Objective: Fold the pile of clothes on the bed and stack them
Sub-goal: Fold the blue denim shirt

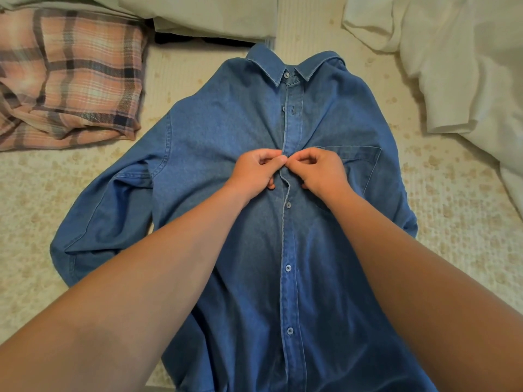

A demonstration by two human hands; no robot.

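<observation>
From the head camera, a blue denim shirt (240, 131) lies face up on the bed (34, 193), its collar pointing away from the person and its hem reaching toward the lower edge of the view. The front is buttoned in the lower part, and a chest pocket (356, 157) shows on the right side of the view. One sleeve is bent and lies out to the left side.

Both hands meet in the middle of the shirt, on the button strip at chest height. The left hand (254, 171) has its fingers curled, and thumb and forefinger pinch the edge of the strip. The right hand (319, 168) is also curled, and its fingertips pinch the fabric just beside the left thumb. The two hands almost touch each other. The button between them I cannot see.

At the upper left, a pink plaid garment (70, 80) rests folded on the bed, well apart from the shirt. At the upper right lies white bedding (452, 66), crumpled. Behind the collar there is a pale cloth (212, 15).
</observation>
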